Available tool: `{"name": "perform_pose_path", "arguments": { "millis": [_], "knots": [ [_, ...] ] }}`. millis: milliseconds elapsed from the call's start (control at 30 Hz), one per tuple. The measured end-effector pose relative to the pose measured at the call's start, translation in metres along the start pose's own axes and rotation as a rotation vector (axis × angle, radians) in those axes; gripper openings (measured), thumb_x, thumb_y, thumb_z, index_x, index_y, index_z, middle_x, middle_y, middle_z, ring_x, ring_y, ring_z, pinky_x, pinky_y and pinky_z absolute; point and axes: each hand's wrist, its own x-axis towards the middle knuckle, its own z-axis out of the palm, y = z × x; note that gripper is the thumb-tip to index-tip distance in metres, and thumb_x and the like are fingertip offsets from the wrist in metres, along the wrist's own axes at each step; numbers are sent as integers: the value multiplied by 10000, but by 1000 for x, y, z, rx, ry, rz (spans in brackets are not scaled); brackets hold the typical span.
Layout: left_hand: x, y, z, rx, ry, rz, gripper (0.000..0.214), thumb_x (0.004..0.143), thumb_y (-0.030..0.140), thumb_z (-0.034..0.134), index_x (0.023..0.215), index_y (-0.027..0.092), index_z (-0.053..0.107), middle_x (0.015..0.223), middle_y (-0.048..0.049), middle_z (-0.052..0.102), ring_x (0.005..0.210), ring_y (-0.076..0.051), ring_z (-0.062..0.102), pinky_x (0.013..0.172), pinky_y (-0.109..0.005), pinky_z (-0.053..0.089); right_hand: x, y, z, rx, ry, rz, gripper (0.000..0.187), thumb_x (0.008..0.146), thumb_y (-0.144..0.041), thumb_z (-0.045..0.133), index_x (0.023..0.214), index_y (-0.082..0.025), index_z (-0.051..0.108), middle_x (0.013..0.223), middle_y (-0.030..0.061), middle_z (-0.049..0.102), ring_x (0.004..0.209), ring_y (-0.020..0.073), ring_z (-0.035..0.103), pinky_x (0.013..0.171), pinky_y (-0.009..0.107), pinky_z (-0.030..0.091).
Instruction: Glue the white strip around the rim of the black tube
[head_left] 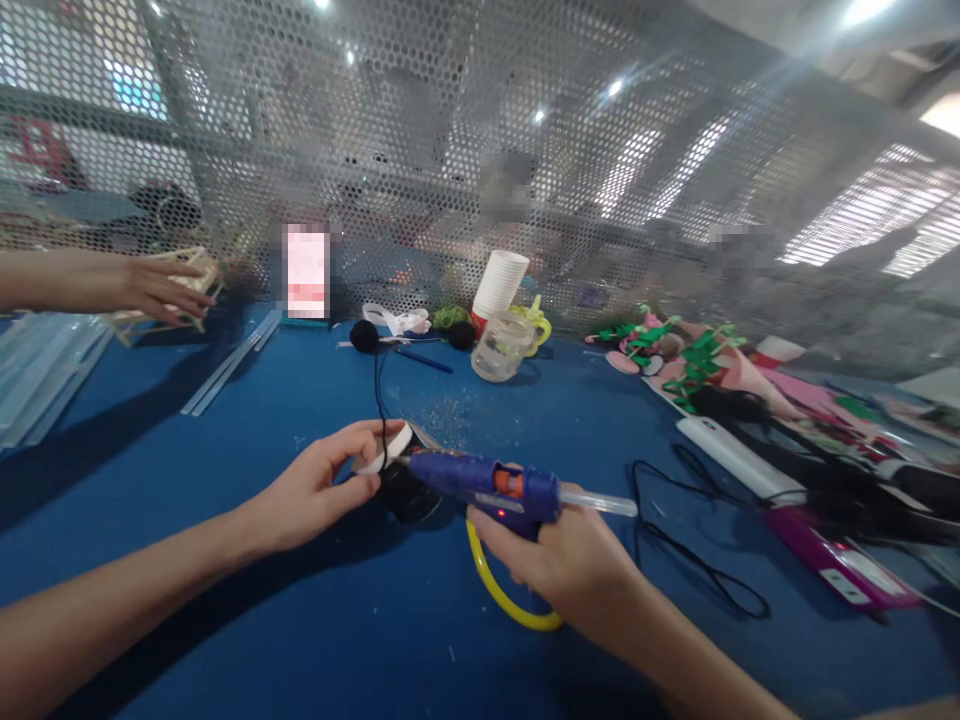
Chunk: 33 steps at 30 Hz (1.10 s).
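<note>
My right hand (562,565) grips a blue hot glue gun (487,485) with an orange trigger and a clear glue stick sticking out at its back. Its nozzle points left at a small white band (390,450) that my left hand (322,480) pinches between thumb and fingers. Under the band sits a round black piece (409,495) on the blue table (300,620). A yellow loop (502,595) curves below the gun. A thin black cord runs from the band towards the far side.
Another person's hand (161,288) holds a wooden stick frame at far left. Clear glue sticks (225,370) lie left. A stack of white cups (499,285), a clear jar (502,348), black pompoms, pink and green craft pieces (690,360), a white bar and black cable (697,560) lie right. Perforated mesh stands behind.
</note>
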Motion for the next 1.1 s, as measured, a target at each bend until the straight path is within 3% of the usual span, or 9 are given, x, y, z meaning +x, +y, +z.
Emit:
{"name": "perform_pose_path", "arguments": {
  "millis": [200, 333, 533, 833, 1100],
  "knots": [
    [-1, -2, -1, -14, -23, 11, 156, 790, 196, 463, 645, 169, 413, 1257, -132, 455, 1201, -274, 376, 949, -423, 296, 10, -4, -4, 239, -23, 372, 227, 739, -292, 494, 535, -194, 520, 318, -53, 423, 272, 93, 416, 299, 201, 357],
    [-1, -2, -2, -16, -23, 13, 152, 782, 180, 467, 640, 170, 414, 1234, -132, 472, 1208, -276, 365, 953, -435, 289, 15, -6, -6, 275, -37, 459, 267, 719, -313, 502, 483, -203, 442, 312, -62, 411, 257, 73, 397, 285, 182, 354],
    [0, -2, -1, -40, -16, -5, 135, 761, 191, 492, 644, 170, 430, 1253, -113, 466, 1207, -277, 366, 962, -434, 280, 14, -12, -7, 398, -61, 496, 160, 698, -264, 519, 567, -192, 462, 332, -75, 402, 278, 69, 389, 291, 171, 337],
    [0, -1, -1, -34, -16, -2, 162, 783, 221, 478, 640, 172, 418, 1242, -134, 469, 1212, -272, 362, 965, -429, 285, 18, -5, -9, 368, -65, 453, 291, 723, -290, 493, 462, -206, 398, 303, -65, 409, 255, 66, 381, 306, 179, 345],
    [0, -1, -1, -51, -10, -1, 164, 786, 232, 481, 646, 170, 423, 1248, -136, 468, 1214, -278, 362, 971, -431, 280, 15, -7, -9, 374, -73, 463, 201, 709, -284, 499, 537, -203, 434, 332, -67, 415, 273, 73, 391, 310, 184, 350]
  ]
}}
